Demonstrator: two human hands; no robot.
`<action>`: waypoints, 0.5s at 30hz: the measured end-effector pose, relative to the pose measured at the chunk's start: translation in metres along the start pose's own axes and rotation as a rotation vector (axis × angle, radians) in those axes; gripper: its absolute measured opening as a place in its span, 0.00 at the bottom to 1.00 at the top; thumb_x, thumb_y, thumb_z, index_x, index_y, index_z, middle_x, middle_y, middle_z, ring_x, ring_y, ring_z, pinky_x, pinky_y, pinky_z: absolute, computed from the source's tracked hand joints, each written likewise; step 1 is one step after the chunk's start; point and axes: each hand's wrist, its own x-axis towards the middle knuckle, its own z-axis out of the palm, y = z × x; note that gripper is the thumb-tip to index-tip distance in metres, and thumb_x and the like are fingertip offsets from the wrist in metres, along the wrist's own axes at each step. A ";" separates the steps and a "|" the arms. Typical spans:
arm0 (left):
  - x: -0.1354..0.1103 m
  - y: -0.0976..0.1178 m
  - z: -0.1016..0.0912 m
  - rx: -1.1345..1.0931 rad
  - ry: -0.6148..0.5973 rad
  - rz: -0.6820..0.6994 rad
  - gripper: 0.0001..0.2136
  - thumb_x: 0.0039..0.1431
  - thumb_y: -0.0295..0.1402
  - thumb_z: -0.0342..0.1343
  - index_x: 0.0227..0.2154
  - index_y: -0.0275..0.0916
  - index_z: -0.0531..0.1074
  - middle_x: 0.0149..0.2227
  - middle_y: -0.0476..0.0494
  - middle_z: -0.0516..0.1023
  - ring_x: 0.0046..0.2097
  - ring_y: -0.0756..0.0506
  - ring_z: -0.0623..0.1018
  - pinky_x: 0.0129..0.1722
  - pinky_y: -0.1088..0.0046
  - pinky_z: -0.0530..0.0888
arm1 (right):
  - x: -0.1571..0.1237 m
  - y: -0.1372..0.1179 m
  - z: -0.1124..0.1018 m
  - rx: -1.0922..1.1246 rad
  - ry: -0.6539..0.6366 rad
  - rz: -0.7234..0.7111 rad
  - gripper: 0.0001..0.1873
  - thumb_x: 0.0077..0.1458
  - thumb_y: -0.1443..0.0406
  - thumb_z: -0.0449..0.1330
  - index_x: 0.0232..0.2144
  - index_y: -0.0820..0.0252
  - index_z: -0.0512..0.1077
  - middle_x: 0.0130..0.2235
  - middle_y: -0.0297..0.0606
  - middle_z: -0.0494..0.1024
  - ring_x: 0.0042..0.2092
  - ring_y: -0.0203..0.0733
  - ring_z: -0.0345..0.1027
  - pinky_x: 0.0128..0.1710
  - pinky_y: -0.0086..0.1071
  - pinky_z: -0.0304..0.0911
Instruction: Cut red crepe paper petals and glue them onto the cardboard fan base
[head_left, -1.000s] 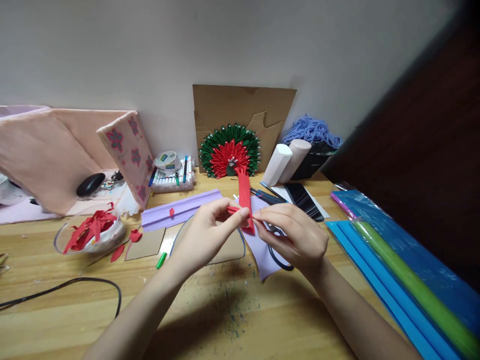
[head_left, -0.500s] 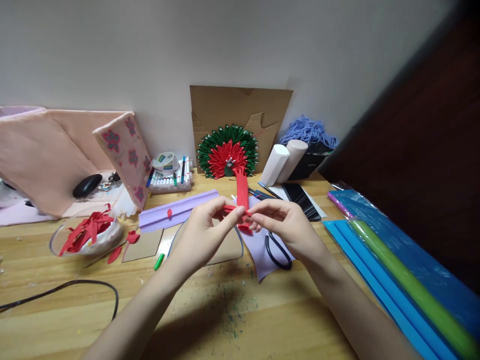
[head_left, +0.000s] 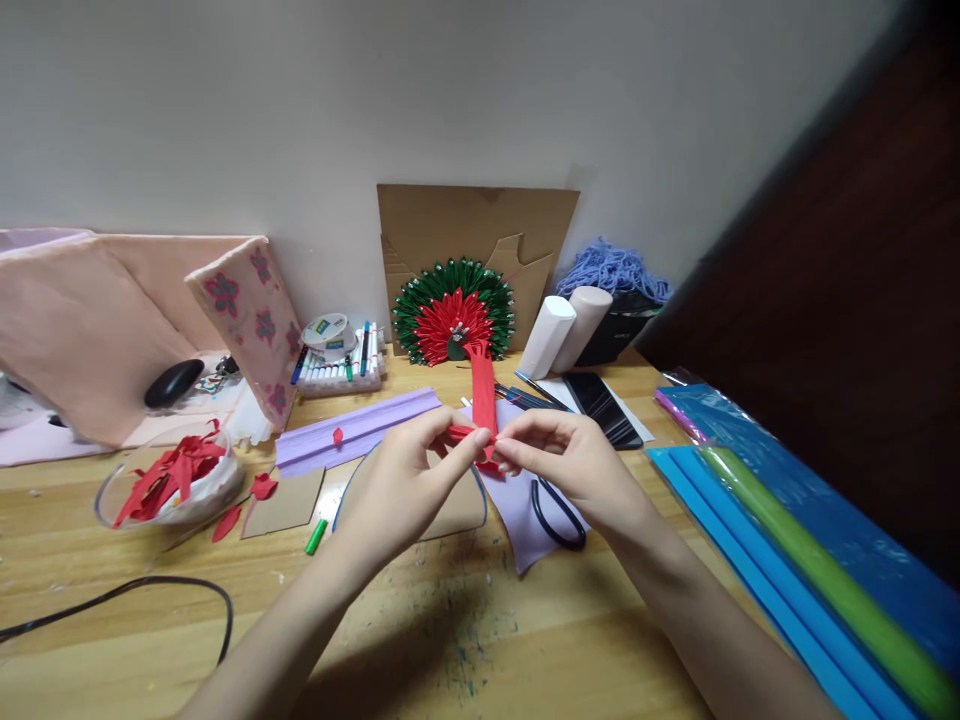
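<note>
Between my two hands is a small strip of red crepe paper [head_left: 459, 434]. My left hand [head_left: 420, 465] pinches it with thumb and forefinger, and my right hand [head_left: 551, 452] pinches its right end. Just behind them a longer red crepe strip [head_left: 484, 388] lies toward the back of the table. Below the hands are a cardboard piece with a blue outline [head_left: 457, 512] and a purple paper sheet [head_left: 517, 525]. Scissors with black handles [head_left: 556, 515] rest on the purple sheet, their blades hidden by my right hand.
A cardboard panel [head_left: 480, 220] with a red and green paper fan [head_left: 457, 312] leans on the wall. At left stand a clear bowl of red scraps [head_left: 105, 495] and a marker box [head_left: 341, 378]. Rolled coloured paper [head_left: 787, 540] lies at right; a black cable [head_left: 150, 582] curves at front left.
The whole view has shifted slightly, so the scene sits a little lower. My fingertips have drawn closer together around the red strip, which both hands still pinch.
</note>
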 end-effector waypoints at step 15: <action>0.000 -0.001 -0.002 -0.125 0.021 -0.018 0.10 0.60 0.40 0.51 0.32 0.38 0.71 0.32 0.47 0.76 0.35 0.48 0.75 0.37 0.72 0.71 | 0.000 -0.002 0.002 -0.096 0.079 -0.075 0.10 0.46 0.61 0.66 0.25 0.63 0.74 0.25 0.36 0.77 0.27 0.34 0.70 0.26 0.26 0.67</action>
